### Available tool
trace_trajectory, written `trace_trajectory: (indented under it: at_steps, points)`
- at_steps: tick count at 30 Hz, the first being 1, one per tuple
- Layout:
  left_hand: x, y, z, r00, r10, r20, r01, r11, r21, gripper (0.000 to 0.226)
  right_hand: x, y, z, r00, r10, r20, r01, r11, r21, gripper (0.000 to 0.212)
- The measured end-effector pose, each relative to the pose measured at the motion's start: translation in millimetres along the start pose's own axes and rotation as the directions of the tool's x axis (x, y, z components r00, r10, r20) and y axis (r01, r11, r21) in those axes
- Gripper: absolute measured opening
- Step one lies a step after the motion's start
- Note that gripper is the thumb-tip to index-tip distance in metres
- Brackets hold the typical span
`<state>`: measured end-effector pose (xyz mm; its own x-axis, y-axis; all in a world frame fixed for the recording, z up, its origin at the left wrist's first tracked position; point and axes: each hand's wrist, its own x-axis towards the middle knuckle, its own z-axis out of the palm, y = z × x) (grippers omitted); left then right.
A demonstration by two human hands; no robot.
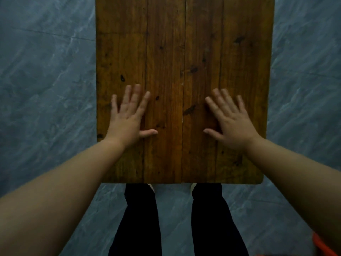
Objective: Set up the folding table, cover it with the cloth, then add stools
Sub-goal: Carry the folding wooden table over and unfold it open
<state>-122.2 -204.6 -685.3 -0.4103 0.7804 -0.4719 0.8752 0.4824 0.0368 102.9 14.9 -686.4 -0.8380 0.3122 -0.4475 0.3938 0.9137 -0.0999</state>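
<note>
Wooden folding bench (166,43) stands open at centre, planks running 6 to 12 o'clock; legs hidden beneath. Left grip (129,117) and right grip (230,122) released, palms flat on near half, toward 9 and 3. Likely stability check: press evenly, rock gently, confirm no wobble before cloth. Marble floor (46,71) around; orange object (321,244) at 5 o'clock.

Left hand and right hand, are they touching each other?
Apart. The head view shows bare table planks between the left hand and the right hand, thumbs pointing toward each other.
</note>
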Motion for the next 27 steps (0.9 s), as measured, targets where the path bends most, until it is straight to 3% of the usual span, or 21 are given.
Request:
trace_trajectory:
  at_steps: [1,3,5,12,16,22,27]
  points:
    - [-10,1,3,0.991,-0.134,-0.025,0.131,0.986,-0.104,0.118,-5,-3,3,0.976,0.212,-0.053,-0.206,0.973,0.100,0.091]
    - [-23,1,11,0.927,-0.374,0.036,0.367,0.881,-0.298,0.124,-14,-8,9,0.824,0.566,-0.039,-0.526,0.788,0.319,0.103]
    - [-28,0,13,0.863,-0.490,0.123,0.496,0.775,-0.391,0.128,-17,-12,14,0.705,0.709,0.011,-0.651,0.641,0.407,0.111]
    - [-25,-4,16,0.862,-0.483,0.154,0.502,0.775,-0.384,0.132,-20,-17,14,0.547,0.833,0.079,-0.754,0.450,0.479,0.123]
    - [-33,-7,18,0.873,-0.452,0.182,0.487,0.790,-0.373,0.134,-35,-28,13,0.528,0.839,0.131,-0.781,0.420,0.461,0.121]
    - [-41,-16,18,0.904,-0.371,0.213,0.423,0.851,-0.311,0.135,-65,-57,37,0.445,0.869,0.216,-0.838,0.319,0.442,0.123]
    - [-40,-15,17,0.911,-0.364,0.195,0.408,0.866,-0.289,0.134,-67,-59,39,0.437,0.873,0.215,-0.850,0.324,0.415,0.121]
